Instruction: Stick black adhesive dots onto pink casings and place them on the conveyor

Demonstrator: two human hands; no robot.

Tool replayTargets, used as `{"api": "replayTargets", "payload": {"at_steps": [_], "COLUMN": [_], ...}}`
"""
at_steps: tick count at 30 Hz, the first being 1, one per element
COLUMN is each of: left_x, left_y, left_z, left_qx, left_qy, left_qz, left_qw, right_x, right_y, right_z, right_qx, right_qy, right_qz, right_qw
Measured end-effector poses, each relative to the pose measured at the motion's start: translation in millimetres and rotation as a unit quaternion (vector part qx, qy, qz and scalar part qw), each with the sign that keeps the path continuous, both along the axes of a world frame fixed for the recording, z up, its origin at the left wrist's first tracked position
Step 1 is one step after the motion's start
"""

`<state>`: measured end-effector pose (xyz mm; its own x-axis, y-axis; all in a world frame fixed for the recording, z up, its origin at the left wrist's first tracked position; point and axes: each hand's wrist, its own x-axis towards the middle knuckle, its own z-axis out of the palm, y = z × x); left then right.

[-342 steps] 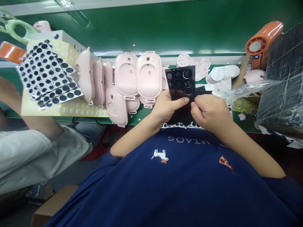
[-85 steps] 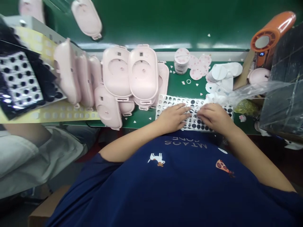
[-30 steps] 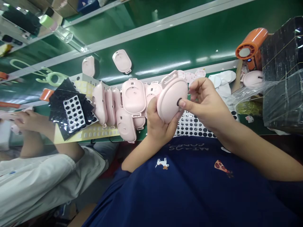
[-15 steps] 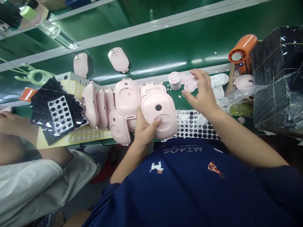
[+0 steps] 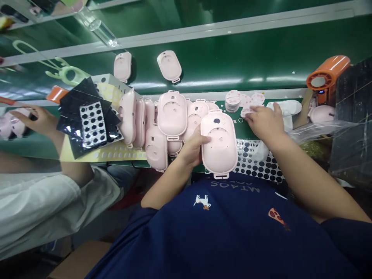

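My left hand is closed on the left side of a pink plastic shell, thumb on its face. The shell is rounded, with a black dot near its top, a round recess in its middle and tabs at both ends. My right hand is over the bench, thumb apart from the fingers. Its fingertips touch a pink patterned sticker beside more such pieces. Just left of them stands a small round stack of patterned stickers. A sheet of black dots lies partly under the right forearm.
More pink shells are stacked left of my hand; two shells lie farther back. Black sheets cover a yellow sheet at left. An orange handheld fan and a plastic-wrapped black box stand at right. A co-worker's hand is at far left.
My right hand has come down onto the patterned stickers. The held shell has turned more upright, and my left thumb has slid to its left edge. The view has shifted.
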<state>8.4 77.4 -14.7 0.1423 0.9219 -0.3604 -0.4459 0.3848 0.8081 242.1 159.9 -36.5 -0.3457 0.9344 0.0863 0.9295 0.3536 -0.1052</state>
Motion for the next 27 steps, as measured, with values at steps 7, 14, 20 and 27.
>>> {"api": "replayTargets", "payload": {"at_steps": [7,14,20,27], "left_x": [8,1,-2,0], "left_y": [2,5,2,0], "left_z": [5.3,8.4,7.6,2.6], "left_qx": [0.002,0.055,0.057,0.082], "left_qy": [-0.05,-0.001,0.027,0.071], "left_qz": [-0.032,-0.075,-0.107,-0.097], "left_qw": [0.998,0.996,0.992,0.989], "right_x": [-6,2,9,-5], "right_y": [-49,-59,-61,-70], "right_z": [53.4,50.7,44.9,44.5], "right_qx": [0.053,-0.137,-0.108,-0.043], "right_qy": [0.123,0.159,0.171,0.262], "right_qz": [0.392,0.349,0.381,0.291], "right_qw": [0.91,0.913,0.902,0.919]}}
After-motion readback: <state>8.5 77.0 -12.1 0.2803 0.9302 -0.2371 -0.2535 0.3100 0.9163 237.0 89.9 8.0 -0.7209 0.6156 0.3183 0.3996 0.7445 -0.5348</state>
